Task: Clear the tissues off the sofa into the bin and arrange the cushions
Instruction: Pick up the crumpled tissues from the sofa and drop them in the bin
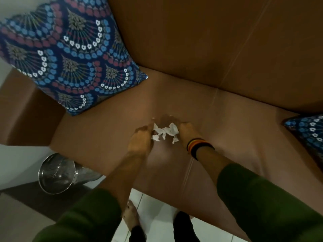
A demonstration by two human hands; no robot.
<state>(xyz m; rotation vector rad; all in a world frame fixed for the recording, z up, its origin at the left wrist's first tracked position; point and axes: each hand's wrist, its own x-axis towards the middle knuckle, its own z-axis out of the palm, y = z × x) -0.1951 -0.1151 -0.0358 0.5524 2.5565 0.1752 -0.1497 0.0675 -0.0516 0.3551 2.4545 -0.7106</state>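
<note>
Tissues [165,131] getting scooped up, left hand [139,137] and right hand [186,131] cupped around them; bin [56,173] sits down-left, so carry next.

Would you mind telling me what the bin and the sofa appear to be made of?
The bin looks like polished metal: its inside is silvery and mirror-like, and its wall seems perforated or mesh. The sofa looks like smooth brown leather or imitation leather, with a faint sheen, stitched seams and no visible weave; which one, I cannot tell.

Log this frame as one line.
stage: gathering tissues | left hand, right hand: flanking tissues on sofa | bin: floor, left | cushions: untouched
</note>
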